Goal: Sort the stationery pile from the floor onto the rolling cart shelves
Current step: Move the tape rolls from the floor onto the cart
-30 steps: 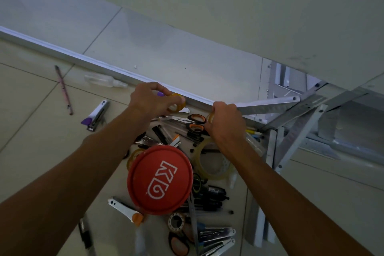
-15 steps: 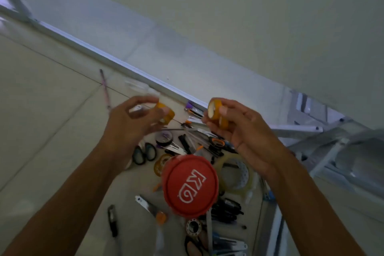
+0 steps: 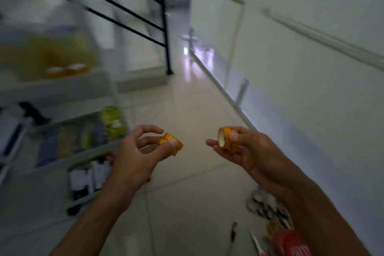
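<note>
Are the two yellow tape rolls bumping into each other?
Apart. The head view shows bare floor between the tape roll in the left hand and the tape roll in the right hand.

Rolling cart [image 3: 62,89] left; stationery pile [image 3: 270,220] on floor [image 3: 187,110], lower right; wall [image 3: 311,68] right

A pale tiled floor [image 3: 187,114] runs ahead beside a white wall [image 3: 301,58] with a light baseboard [image 3: 220,85], while a black railing [image 3: 164,27] stands at upper left above a low white step [image 3: 141,81].
</note>
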